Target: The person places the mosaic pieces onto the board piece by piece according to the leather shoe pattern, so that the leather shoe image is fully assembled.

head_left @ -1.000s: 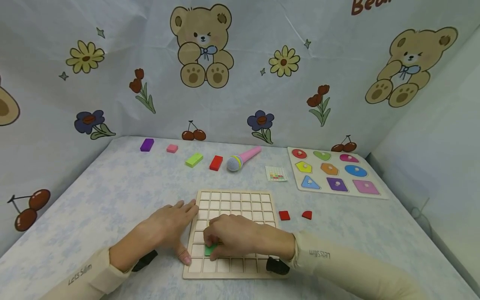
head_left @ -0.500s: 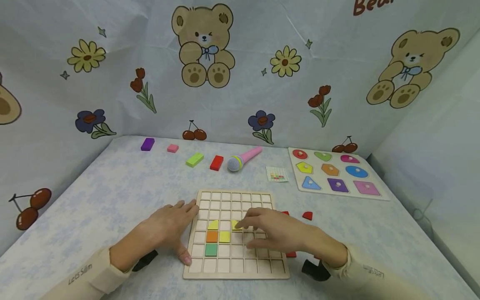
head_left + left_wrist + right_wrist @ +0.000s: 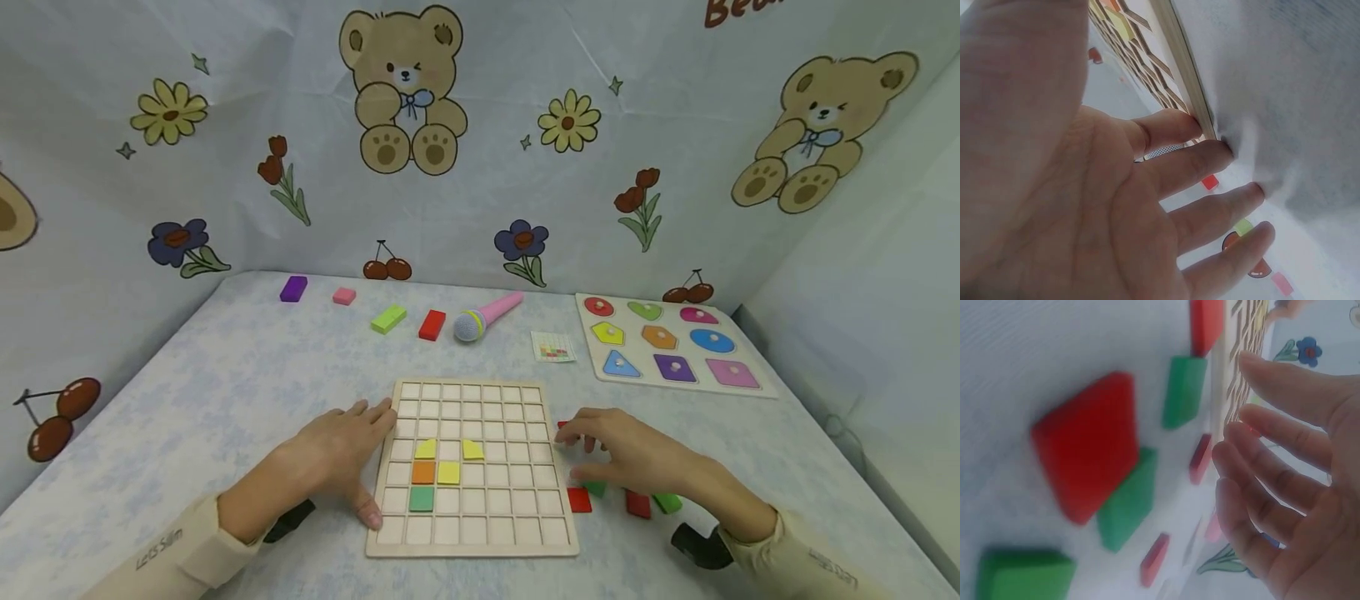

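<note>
A wooden grid board [image 3: 468, 551] lies on the table. Its cells hold a green square tile [image 3: 422, 499], an orange square tile [image 3: 423, 472], a yellow square tile [image 3: 448, 472] and two yellow cut-corner tiles [image 3: 472, 451]. My left hand [image 3: 337, 450] rests along the board's left edge, thumb and fingers spread. Right of the board, my right hand [image 3: 630, 450] hovers over loose red and green tiles, fingers loosely bent, holding nothing. Under it, in the right wrist view, a large red tile [image 3: 1091, 444] overlaps a green tile [image 3: 1127, 503]; another green tile [image 3: 1185, 390] lies nearer the board.
Behind the board lie a pink toy microphone [image 3: 487, 317], a small printed grid card [image 3: 552, 347] and a shape puzzle board [image 3: 615, 380]. Further left are a red block [image 3: 432, 325], a lime block [image 3: 388, 318], a pink block [image 3: 344, 296] and a purple block [image 3: 294, 288].
My right hand has let go of the green tile, now seen in its cell, and moved right off the board to above the loose tiles. The left hand has stayed put.
</note>
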`<state>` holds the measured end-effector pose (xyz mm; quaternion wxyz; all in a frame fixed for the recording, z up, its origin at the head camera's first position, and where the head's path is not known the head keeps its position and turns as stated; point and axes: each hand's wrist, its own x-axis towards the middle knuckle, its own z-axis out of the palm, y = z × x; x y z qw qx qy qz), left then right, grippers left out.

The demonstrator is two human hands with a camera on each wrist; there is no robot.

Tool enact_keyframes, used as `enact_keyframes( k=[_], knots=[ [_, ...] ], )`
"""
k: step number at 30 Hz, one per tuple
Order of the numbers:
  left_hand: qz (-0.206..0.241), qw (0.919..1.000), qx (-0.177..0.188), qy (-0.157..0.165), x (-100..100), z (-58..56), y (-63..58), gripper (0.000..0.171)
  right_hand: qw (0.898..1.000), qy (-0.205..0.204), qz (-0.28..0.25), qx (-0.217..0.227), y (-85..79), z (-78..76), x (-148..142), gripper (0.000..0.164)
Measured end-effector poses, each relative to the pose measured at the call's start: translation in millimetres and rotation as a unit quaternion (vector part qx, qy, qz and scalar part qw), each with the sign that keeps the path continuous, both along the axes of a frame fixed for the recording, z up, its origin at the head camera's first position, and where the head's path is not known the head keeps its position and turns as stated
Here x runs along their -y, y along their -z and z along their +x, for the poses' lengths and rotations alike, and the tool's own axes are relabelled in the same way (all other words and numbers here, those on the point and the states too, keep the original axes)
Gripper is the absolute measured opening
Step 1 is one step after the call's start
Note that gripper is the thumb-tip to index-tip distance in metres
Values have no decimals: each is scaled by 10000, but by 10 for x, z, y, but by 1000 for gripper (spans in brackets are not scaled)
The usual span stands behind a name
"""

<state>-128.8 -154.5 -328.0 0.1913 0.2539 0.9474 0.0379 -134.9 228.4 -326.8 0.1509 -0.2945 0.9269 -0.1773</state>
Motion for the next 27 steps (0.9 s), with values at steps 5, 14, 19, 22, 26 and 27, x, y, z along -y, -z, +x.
enact_keyframes(
  k=[5,14,19,22,26,27],
  knots=[
    [17,10000,-31,8,11,2,-1,135,9997,215,-101,-89,48,-127,-105,27],
    [25,9999,-126,95,6,12,-8,134,9992,15,-279,-289,105,-342,-156,15],
    [39,9999,-87,50,6,15,-12,134,9991,-18,-235,-354,134,-383,-117,14],
    [31,10000,-44,35,7,16,-20,135,9991,72,-208,-362,138,-377,-95,13],
    [49,10000,19,16,6,15,-24,136,9991,211,-189,-323,125,-356,-74,11],
    [51,10000,40,8,6,16,-25,136,9990,221,-200,-333,121,-350,-65,11]
  ],
)
